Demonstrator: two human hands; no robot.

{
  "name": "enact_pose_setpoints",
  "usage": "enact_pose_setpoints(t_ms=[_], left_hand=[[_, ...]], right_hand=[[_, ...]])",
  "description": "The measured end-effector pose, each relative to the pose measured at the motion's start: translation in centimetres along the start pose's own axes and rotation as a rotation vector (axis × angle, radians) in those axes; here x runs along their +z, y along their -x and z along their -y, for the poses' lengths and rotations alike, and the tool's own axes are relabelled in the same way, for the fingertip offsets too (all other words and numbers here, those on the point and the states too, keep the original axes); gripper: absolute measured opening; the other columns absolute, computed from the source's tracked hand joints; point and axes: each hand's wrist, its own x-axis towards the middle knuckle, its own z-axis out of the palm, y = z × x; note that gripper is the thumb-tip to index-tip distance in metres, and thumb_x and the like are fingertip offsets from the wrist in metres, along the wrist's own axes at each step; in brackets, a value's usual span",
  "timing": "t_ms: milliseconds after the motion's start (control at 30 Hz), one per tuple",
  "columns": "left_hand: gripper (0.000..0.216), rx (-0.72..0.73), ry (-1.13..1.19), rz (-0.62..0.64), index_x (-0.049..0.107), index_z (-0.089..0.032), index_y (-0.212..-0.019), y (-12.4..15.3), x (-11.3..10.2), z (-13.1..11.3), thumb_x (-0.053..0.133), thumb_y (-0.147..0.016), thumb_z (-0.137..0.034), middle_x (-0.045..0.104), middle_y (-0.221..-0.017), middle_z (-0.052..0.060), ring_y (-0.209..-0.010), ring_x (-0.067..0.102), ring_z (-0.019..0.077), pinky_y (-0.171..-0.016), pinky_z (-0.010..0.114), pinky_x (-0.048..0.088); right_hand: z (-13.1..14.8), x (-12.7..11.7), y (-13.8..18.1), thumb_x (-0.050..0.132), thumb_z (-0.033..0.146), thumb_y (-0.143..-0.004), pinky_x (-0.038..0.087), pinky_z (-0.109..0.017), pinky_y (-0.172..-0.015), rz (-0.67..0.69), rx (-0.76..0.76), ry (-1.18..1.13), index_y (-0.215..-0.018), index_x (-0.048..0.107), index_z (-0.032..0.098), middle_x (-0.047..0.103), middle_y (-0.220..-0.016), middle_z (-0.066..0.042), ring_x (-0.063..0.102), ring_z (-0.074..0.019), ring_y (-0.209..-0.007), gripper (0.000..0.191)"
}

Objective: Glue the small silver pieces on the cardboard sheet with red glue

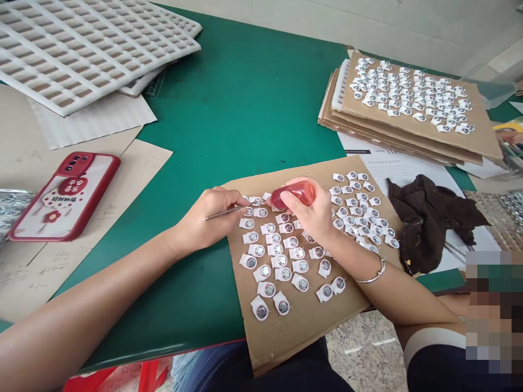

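Note:
In the head view my left hand (214, 215) is closed on a thin metal tool, apparently tweezers (223, 213), with its tip end hidden by the fingers. My right hand (316, 218) grips a small translucent red bottle (296, 194), tilted so its narrow end points left and down. Both hands are over the upper part of a brown cardboard sheet (286, 343). Rows of small round silver parts on white tabs (300, 282) lie across this sheet. Some of them are hidden beneath my right hand and forearm.
At the back right stands a stack of cardboard sheets (408, 136) bearing similar parts. Nearby lies a dark brown cloth (425, 228) on printed paper. White gridded trays (102, 49) occupy the back left, and a red-cased phone (65, 197) rests on cardboard. The tabletop (245, 98) is green.

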Motion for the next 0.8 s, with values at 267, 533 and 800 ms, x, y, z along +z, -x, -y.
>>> enact_pose_setpoints(t_ms=[267,533,800], left_hand=[[0.012,-0.003,0.011,-0.003,0.067,-0.021,-0.088,-0.05,-0.04,-0.13,0.056,-0.082,-0.022,0.068,-0.085,0.004,-0.078,0.062,0.0179,-0.06,0.026,0.044],[0.012,0.004,0.013,-0.002,0.067,-0.021,-0.089,-0.03,-0.08,-0.11,0.056,-0.083,-0.022,0.068,-0.085,0.003,-0.077,0.061,0.017,-0.059,0.025,0.043],[0.012,-0.014,-0.005,-0.004,0.067,-0.02,-0.088,-0.03,-0.09,-0.22,0.056,-0.084,-0.024,0.068,-0.085,0.002,-0.078,0.062,0.0173,-0.061,0.025,0.044]], right_hand=[[0.06,0.18,0.11,0.065,0.043,-0.075,0.056,-0.032,-0.073,0.026,-0.009,0.019,-0.093,0.059,0.023,0.066,-0.093,-0.003,0.064,-0.0172,-0.085,0.028],[0.26,0.24,0.06,0.065,0.041,-0.075,0.056,-0.032,-0.073,0.031,-0.039,0.034,-0.093,0.059,0.022,0.066,-0.091,-0.003,0.064,-0.0167,-0.084,0.027],[0.32,0.13,-0.01,0.066,0.039,-0.075,0.054,-0.033,-0.078,0.008,-0.093,0.055,-0.092,0.06,0.022,0.066,-0.088,-0.002,0.064,-0.0156,-0.08,0.024]])
